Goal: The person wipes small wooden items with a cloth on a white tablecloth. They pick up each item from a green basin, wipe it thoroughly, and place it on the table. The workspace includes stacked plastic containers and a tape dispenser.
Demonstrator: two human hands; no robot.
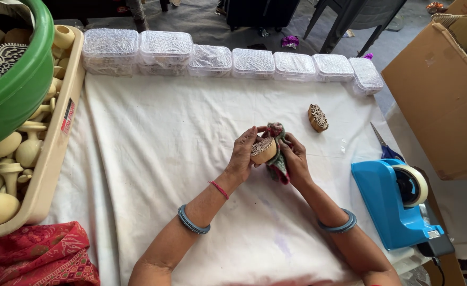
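- A white cloth (154, 159) covers the table; everything below is placed relative to it, and broad bare cloth lies around the hands.
- Along its far edge runs a row of clear lidded boxes (228, 61).
- At its right edge sits a blue tape dispenser (397, 204), scissors (386, 145) just behind.
- At centre, the left hand (242, 154) grips a carved wooden block (263, 150), pattern upward, apparently for wiping.
- The right hand (297, 161) presses a rag (279, 159) against it.
- A second block (317, 117) lies apart, farther right.

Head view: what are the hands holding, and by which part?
Left hand grips a carved wooden block by its rounded edge, carved face up. Right hand holds a bunched cloth against the block's side.
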